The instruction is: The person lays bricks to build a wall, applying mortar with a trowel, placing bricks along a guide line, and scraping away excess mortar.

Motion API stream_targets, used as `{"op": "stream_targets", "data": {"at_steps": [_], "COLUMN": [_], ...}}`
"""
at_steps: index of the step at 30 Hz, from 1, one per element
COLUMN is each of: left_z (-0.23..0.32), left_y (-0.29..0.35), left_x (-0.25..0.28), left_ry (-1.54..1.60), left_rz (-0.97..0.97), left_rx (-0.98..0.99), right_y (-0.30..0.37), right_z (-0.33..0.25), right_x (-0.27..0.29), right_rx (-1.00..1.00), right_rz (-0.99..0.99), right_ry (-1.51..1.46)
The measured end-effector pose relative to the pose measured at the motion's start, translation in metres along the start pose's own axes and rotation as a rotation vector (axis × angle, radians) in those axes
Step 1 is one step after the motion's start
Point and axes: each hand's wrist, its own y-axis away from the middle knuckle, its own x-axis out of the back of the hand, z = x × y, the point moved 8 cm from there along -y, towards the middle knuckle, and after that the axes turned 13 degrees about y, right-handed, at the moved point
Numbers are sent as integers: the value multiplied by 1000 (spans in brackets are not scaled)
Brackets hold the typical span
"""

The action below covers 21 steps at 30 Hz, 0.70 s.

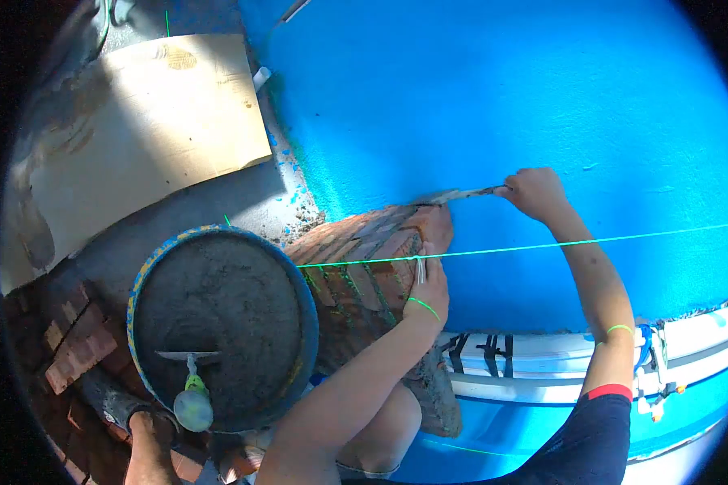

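My right hand [538, 194] is closed round the handle end of a thin, mortar-smeared narrow trowel [461, 194]. Its blade reaches left to the far end of a low brick wall [372, 242]. Against the near side of that end lies my left hand [431, 291], fingers stretched along the brick and partly hidden by the hand itself. A taut green string line [526, 248] crosses above the wall and passes by my left fingers, with a small white tie beside them. Left of the wall stands a round tub [133, 311] of grey mortar, with another trowel [192, 396] in it.
Loose bricks [81, 356] lie at the lower left, close to my foot. A large tan board [162, 121] covers ground at the upper left. Beyond the wall spreads a bright blue surface [582, 105]. White pipes [534, 364] with black straps run at the lower right.
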Motion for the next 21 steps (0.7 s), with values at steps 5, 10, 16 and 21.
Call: {"op": "stream_targets", "data": {"at_steps": [5,10,16,21], "left_z": [2,-6,-5,4], "left_y": [0,7,6,5], "left_x": [8,16,17,15], "left_ry": [105,57,-188,-47], "left_rz": [151,219,138,199], "left_rx": [24,41,52,7], "right_y": [117,262,446,522], "right_z": [23,-87,-276,-354], "right_x": [-63,-103,-88,-66], "right_rx": [-427,-792,-1285,-1472], "right_rz": [166,-176,-547,-643], "right_ry": [-527,-1563,-2299,-2538]}}
